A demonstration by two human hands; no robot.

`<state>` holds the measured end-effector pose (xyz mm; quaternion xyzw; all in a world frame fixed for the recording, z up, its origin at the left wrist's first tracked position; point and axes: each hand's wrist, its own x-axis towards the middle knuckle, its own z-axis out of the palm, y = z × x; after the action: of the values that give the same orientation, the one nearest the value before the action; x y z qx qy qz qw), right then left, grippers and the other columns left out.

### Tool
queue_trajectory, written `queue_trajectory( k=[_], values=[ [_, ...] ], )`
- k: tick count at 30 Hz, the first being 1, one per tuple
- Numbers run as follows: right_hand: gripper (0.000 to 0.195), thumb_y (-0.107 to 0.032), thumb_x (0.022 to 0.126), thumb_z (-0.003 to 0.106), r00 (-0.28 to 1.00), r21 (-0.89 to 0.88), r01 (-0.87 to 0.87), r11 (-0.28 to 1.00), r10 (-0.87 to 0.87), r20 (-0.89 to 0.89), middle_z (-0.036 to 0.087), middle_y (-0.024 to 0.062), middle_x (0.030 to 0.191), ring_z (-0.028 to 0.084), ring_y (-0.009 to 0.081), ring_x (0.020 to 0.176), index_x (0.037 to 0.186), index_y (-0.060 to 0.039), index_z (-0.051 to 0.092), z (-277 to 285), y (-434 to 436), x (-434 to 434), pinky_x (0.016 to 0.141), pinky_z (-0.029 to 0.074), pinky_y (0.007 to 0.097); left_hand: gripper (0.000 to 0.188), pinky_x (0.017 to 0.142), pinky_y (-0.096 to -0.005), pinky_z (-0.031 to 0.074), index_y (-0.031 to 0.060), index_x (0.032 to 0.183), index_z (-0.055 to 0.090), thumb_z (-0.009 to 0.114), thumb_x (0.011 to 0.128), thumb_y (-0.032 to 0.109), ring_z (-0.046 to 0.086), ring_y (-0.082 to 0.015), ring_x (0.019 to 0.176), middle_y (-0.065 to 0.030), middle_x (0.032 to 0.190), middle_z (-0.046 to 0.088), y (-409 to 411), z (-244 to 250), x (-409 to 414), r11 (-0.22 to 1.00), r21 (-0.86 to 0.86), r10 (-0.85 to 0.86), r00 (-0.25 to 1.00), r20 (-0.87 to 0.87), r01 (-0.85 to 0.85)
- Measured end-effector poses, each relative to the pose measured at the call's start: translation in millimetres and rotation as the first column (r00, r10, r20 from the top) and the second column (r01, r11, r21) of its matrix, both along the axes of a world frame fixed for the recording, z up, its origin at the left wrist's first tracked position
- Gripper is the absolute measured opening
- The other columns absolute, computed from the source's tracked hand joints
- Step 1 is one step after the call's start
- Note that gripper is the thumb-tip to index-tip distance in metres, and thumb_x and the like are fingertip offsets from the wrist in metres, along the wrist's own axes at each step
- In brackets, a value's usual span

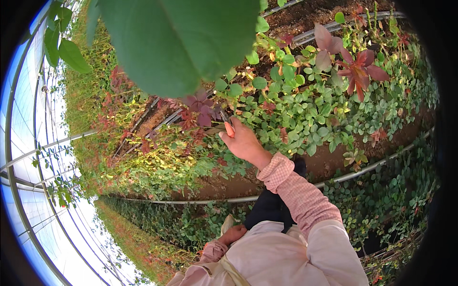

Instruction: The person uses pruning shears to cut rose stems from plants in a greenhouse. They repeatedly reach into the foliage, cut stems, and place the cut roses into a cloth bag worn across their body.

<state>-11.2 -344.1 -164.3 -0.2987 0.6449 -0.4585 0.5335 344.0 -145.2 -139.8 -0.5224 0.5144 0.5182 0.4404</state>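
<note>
My right hand [243, 141] reaches out over a bed of rose bushes [297, 103], closed around pruning shears [229, 129] with an orange handle. The metal end of the shears points up among leaves, close to a dark red shoot [202, 107]. Most of the blades are hidden by foliage. Low in the view, my left hand [233, 234] rests at my waist beside a pale piece of cloth [228, 222]. Its fingers are partly out of sight, so I cannot tell whether it holds anything.
A large green leaf [179, 43] hangs close to the camera and covers part of the bed. Metal rails [171, 118] run through the planting. A pale pipe [357, 173] follows the soil path [322, 157]. Greenhouse framing [10, 143] stands at left.
</note>
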Motion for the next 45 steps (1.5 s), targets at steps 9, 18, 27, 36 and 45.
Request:
queue_trajectory(
  k=[9,18,27,36,45],
  values=[
    [0.061,-0.031,0.09,0.062,0.82,-0.101,0.571,0.814,-0.561,0.112,0.053,0.0292,0.114,0.056,0.0451,0.101,0.134,0.0037,0.038,4.9,-48.8,76.3,0.084,0.046,0.0508,0.04,0.093,-0.0388,0.045,0.0071,0.106,0.065,0.045,0.09,0.038,0.062,-0.0324,0.104,-0.0194,0.107,0.066,-5.6,-11.1,39.2,0.998,-0.013,0.068,0.998,0.017,-0.068],
    [0.028,-0.027,0.099,0.051,0.913,0.382,-0.011,0.924,-0.146,0.381,0.047,0.0066,0.052,0.042,0.018,0.032,0.093,0.0007,0.049,16.4,-63.0,35.7,0.031,0.032,0.0359,0.037,0.089,-0.0369,0.046,0.0036,0.101,0.064,0.045,0.09,0.034,0.062,-0.0273,0.097,-0.0162,0.1,0.067,-21.7,-20.5,69.6,0.98,-0.097,0.16,0.98,-0.121,-0.172],
    [0.043,-0.04,0.091,0.06,0.919,0.469,-0.316,0.825,0.144,0.366,0.054,0.0068,0.056,0.05,0.0166,0.037,0.077,0.0002,0.054,55.9,197.2,39.1,0.037,0.044,0.0315,0.029,0.073,-0.033,0.047,0.0009,0.088,0.068,0.052,0.086,0.025,0.059,-0.0163,0.078,-0.0069,0.083,0.067,-71.4,-85.4,3.4,0.974,-0.041,0.194,0.907,-0.374,-0.225],
    [0.04,-0.03,0.087,0.071,0.851,0.53,0.267,0.805,-0.455,0.263,0.065,0.0054,0.099,0.058,0.0098,0.085,0.107,0.0033,0.061,58.2,370.5,44.0,0.077,0.048,0.0268,0.037,0.075,-0.0348,0.047,0.0001,0.093,0.065,0.048,0.09,0.032,0.058,-0.0179,0.081,-0.0088,0.089,0.067,-103.4,-103.3,-113.7,0.938,-0.078,-0.314,0.737,-0.598,0.337],
    [0.027,-0.025,0.092,0.064,0.52,0.297,0.642,0.707,-0.686,0.509,0.065,0.0021,0.077,0.058,0.01,0.068,0.088,0.0016,0.066,32.7,477.0,-36.5,0.063,0.046,0.0259,0.03,0.058,-0.0325,0.045,0.0038,0.084,0.069,0.053,0.09,0.028,0.054,-0.0118,0.067,-0.0039,0.078,0.065,-65.3,-112.4,-240.8,0.844,-0.132,-0.492,0.651,-0.578,0.52]
  ],
)
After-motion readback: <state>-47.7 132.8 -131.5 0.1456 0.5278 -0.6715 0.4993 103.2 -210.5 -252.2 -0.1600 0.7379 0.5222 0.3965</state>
